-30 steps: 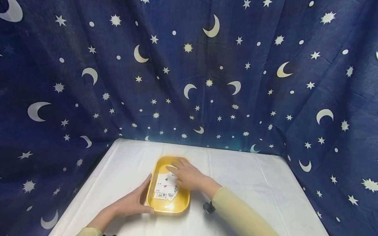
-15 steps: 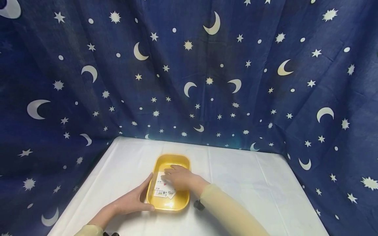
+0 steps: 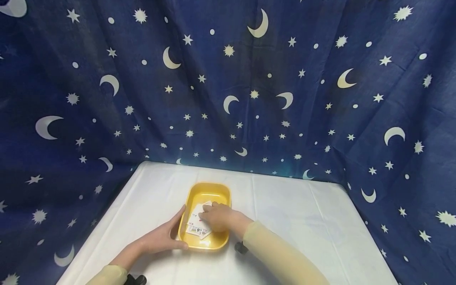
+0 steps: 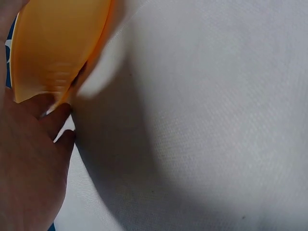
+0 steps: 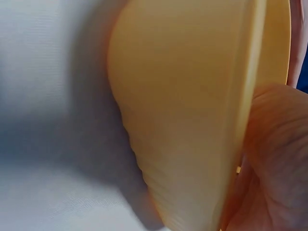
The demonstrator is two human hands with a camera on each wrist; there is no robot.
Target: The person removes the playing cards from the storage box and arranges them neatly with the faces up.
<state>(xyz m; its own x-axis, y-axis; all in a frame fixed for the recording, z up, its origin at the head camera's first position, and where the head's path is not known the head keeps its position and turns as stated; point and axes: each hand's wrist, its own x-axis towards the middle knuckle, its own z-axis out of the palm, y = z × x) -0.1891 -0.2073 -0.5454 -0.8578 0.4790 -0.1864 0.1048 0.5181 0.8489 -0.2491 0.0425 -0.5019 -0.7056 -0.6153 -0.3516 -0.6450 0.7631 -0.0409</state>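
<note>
A yellow tray with rounded corners stands on the white cloth. Playing cards lie face up inside it, overlapping; a king-like face card shows at the near end. My left hand holds the tray's left side, thumb at the near corner and fingers along the outer wall; in the left wrist view its fingertips reach low on that wall. Over the right wall reaches my right hand, its curled fingers gripping the upper cards, which sit at a slant under it. The palm hides part of them, and the right wrist view shows mostly the tray's outer wall.
White cloth covers the table around the tray. Behind and at both sides hangs a dark blue curtain with moons and stars. Dark wrist-worn devices show near both forearms.
My right hand has come down from the tray's far part onto the cards, its fingers now curled. The upper cards have turned to a slant. The left hand keeps its place.
</note>
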